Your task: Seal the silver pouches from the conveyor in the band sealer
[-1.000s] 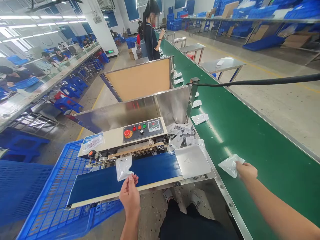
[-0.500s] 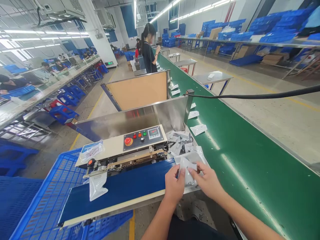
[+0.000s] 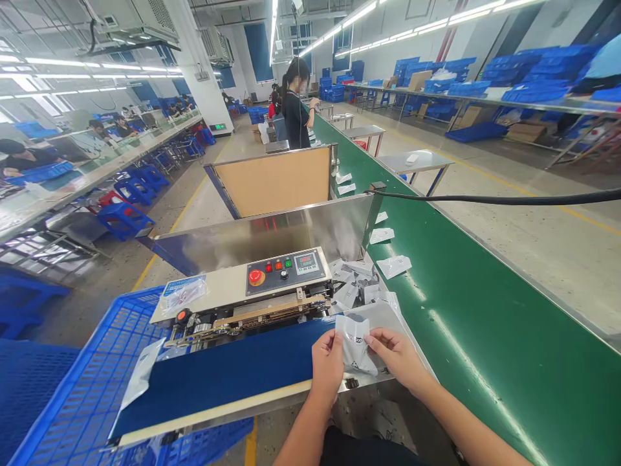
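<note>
As fingers [image 3: 380, 347] grip a pouch [image 3: 355, 349], packets [image 3: 348, 293] sprawl.

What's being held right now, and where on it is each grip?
One white plastic pouch. The left hand has its grip on the pouch's left edge, the right hand on its right edge.

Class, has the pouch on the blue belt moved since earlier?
Yes: the pouch moved left, away from the panel, to the left end of the belt.

the pouch [image 3: 353, 353] is white with black print, the belt [image 3: 233, 369] blue, the conveyor [image 3: 485, 304] green.
</note>
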`<state>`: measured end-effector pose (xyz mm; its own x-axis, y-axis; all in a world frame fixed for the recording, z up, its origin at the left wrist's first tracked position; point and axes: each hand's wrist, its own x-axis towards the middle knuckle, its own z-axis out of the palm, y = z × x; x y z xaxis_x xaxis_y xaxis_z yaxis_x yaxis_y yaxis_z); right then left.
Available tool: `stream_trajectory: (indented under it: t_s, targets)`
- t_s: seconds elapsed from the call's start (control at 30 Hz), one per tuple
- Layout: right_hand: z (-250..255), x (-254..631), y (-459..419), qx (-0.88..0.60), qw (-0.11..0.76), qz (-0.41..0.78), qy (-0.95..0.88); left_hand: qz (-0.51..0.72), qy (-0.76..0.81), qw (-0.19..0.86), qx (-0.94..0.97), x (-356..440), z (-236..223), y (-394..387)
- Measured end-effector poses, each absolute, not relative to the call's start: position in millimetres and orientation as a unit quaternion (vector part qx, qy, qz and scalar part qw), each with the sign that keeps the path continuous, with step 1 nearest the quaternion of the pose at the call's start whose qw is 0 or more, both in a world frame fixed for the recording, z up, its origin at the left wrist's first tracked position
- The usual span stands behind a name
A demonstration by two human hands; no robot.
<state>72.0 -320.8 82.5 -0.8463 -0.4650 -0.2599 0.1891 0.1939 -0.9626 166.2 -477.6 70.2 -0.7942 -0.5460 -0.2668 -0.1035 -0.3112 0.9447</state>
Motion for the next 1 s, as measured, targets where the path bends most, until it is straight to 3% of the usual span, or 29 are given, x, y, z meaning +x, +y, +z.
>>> stream_trajectory:
  t_s: [0.33, 0.8, 1.0]
  targets:
    - [64.9, 31.8, -350.0, 0.08, 0.286, -0.636, 0.712, -0.782, -0.474, 0.067, 0.4, 118.2, 45.8, -509.6]
    - [63.2, 61.0, -450.7, 0.013, 0.366, -0.615, 0.699, -0.703, -0.501, 0.199, 0.464, 179.3, 41.5, -586.0]
    - [59.0, 60.6, -408.9, -0.018, 0.378, -0.637, 0.672, -0.635, -0.511, 0.268, 0.514, 227.7, 51.1, -614.7]
